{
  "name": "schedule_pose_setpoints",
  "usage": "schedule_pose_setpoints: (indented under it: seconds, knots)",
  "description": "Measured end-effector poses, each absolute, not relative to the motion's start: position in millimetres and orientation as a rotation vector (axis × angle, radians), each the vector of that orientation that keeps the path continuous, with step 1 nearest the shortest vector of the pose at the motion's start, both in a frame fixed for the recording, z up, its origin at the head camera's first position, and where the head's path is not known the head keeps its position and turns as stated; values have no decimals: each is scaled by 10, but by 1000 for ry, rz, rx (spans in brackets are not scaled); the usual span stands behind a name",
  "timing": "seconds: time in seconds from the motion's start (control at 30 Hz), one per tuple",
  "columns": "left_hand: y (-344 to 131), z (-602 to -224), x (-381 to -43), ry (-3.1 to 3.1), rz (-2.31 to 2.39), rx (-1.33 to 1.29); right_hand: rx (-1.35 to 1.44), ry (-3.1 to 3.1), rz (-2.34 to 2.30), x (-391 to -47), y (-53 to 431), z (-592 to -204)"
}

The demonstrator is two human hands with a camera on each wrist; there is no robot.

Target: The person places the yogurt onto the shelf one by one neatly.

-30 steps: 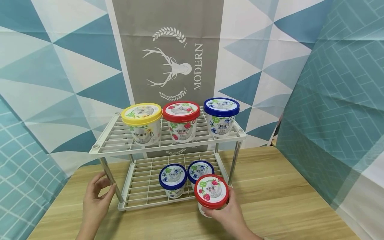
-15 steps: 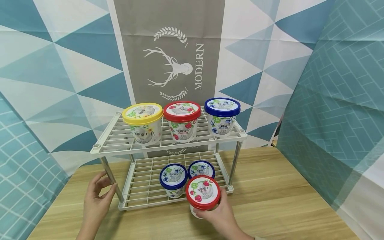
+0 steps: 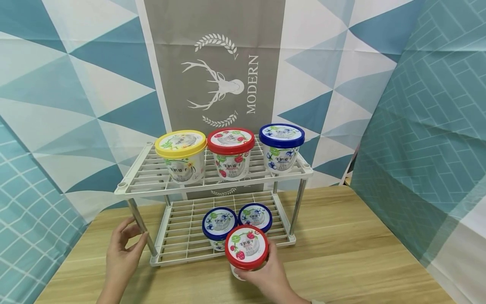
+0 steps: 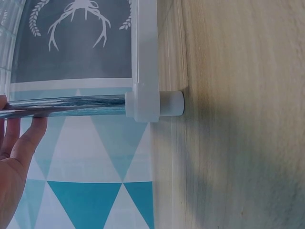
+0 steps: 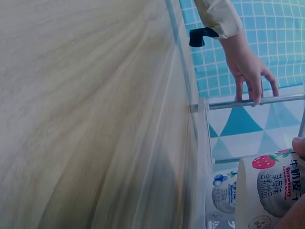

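Observation:
My right hand point(image 3: 265, 270) grips a paper tub with a red lid and strawberry print point(image 3: 247, 248), tilted slightly toward me, in front of the rack's lower shelf. Its white printed side point(image 5: 274, 188) shows in the right wrist view. Behind it on the lower shelf stand two blue-lidded blueberry tubs, the left one point(image 3: 219, 223) partly covered by the held tub and the right one point(image 3: 255, 214) farther back. At the rack's front left, my left hand point(image 3: 123, 249) holds the metal post point(image 3: 137, 217) between fingertips and thumb; the left wrist view shows fingers touching this post point(image 4: 81, 105).
On the white rack's upper shelf point(image 3: 140, 175) stand a yellow-lidded tub point(image 3: 181, 156), a red-lidded tub point(image 3: 230, 154) and a blue-lidded tub point(image 3: 282, 147). The rack stands on a wooden table point(image 3: 341, 245) before a patterned backdrop point(image 3: 212, 25).
My right hand has moved left and slightly toward me with the red-lidded tub, which now partly covers the left blue-lidded tub. The left hand stays at the post.

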State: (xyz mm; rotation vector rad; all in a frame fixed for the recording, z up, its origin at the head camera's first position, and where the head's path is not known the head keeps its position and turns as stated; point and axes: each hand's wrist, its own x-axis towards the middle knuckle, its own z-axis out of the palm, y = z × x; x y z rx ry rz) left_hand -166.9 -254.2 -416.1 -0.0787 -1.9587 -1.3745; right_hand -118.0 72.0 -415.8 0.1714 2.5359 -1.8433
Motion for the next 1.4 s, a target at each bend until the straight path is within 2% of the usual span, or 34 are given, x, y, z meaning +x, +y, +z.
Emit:
schedule_pose_setpoints:
  seconds: [0.47,1.4]
  knots:
    - [-2538,-4154,-1665,-1954,-1377,-90,63,2494,-1891,-1161,522,-4198]
    - [-2518,-4131,-1648,-1946,-1371,-95,29,2423,-1901,-1168,170,-4228]
